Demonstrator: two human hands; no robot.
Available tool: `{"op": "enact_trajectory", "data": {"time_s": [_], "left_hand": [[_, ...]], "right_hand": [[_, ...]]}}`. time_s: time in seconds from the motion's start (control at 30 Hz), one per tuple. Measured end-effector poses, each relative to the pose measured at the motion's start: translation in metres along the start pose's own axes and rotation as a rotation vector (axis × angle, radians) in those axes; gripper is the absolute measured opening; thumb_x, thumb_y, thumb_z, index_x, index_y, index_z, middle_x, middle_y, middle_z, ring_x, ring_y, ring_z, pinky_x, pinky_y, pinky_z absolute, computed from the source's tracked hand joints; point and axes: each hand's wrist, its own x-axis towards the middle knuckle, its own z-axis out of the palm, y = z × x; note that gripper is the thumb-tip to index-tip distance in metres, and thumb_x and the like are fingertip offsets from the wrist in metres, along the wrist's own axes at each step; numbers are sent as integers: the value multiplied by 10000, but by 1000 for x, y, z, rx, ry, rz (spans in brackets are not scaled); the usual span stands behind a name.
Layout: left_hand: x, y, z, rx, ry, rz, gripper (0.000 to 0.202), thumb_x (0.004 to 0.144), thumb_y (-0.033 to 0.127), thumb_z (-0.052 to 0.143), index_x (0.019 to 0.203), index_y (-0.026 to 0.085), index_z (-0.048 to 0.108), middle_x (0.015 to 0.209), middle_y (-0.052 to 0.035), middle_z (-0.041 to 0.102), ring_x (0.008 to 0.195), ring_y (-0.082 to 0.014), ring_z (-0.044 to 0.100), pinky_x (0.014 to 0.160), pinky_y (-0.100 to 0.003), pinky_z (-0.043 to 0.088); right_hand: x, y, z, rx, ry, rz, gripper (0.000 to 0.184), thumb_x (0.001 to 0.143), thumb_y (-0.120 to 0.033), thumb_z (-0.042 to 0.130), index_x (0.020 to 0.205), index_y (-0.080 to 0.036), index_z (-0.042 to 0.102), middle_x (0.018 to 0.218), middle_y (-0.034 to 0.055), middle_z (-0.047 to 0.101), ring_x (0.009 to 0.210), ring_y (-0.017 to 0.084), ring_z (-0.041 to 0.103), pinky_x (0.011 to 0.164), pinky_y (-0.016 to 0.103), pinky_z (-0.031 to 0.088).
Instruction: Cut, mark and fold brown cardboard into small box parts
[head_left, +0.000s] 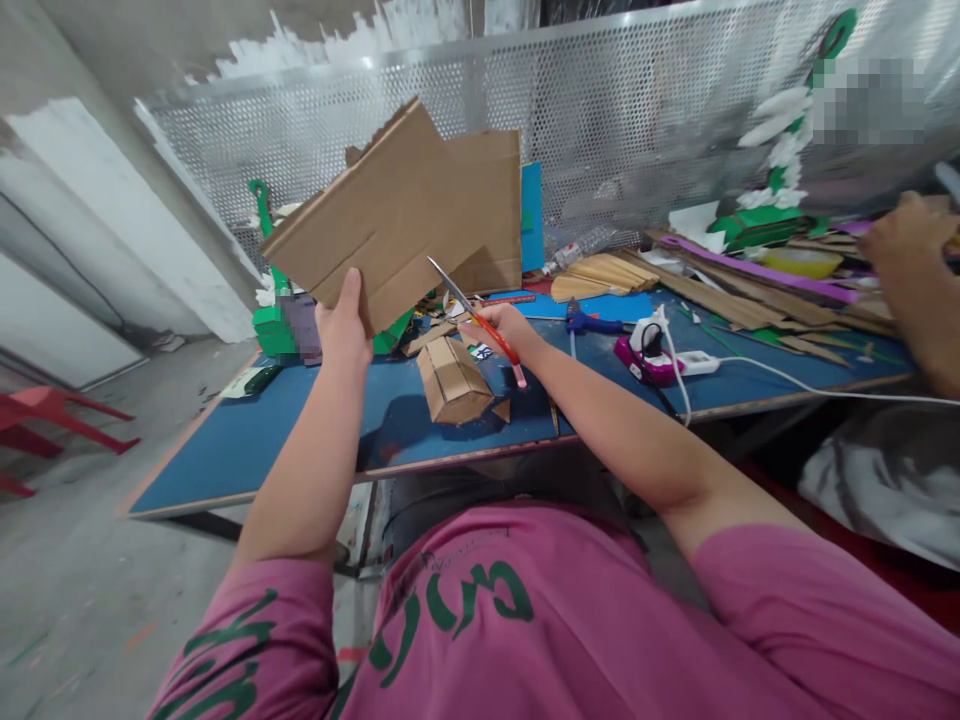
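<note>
A flat piece of brown cardboard (390,215) is raised at a slant above the table, gripped near its lower edge by my left hand (346,325), thumb on the near face. My right hand (499,335) is closed round a pair of scissors (504,338) with red-orange handles. The metal tips point up and left, close to the cardboard's lower right part; whether they touch it I cannot tell. Below the scissors a small folded cardboard box shape (454,382) with angled sides rests on the blue tabletop (300,440).
A blue glue gun (592,318), a purple-and-white power strip (652,360) with a white cord, and cardboard strips (735,285) lie to the right. Another person's hand (911,240) works at far right. A perforated metal panel (600,110) stands behind; a red stool (60,410) is at left.
</note>
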Motion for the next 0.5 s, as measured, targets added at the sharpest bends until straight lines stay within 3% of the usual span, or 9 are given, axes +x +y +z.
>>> {"op": "enact_trajectory", "data": {"time_s": [0.1,0.3,0.5], "left_hand": [[-1,4,1,43,-10,24,781,821,648,909,1461,278,657,1602,-110,651,1538,-321,600,1326,-589,440],[1,4,-2,119,-11,62,721,800,643,911,1395,298,695,1537,-71,696,1521,-312,614,1342,-576,431],[-5,0,2,151,-38,86,766,815,655,900,1445,283,674,1568,-91,672,1573,-322,559,1357,-578,404]], "right_hand": [[0,2,0,-17,46,-40,727,804,-865,734,604,-215,476,625,-51,326,622,116,327,572,293,228],[-2,3,2,35,8,-17,709,834,-859,722,633,-211,515,615,-50,369,601,115,351,568,285,246],[-4,-5,1,66,21,19,697,807,-846,758,633,-217,514,590,-43,393,574,120,368,546,291,267]]}}
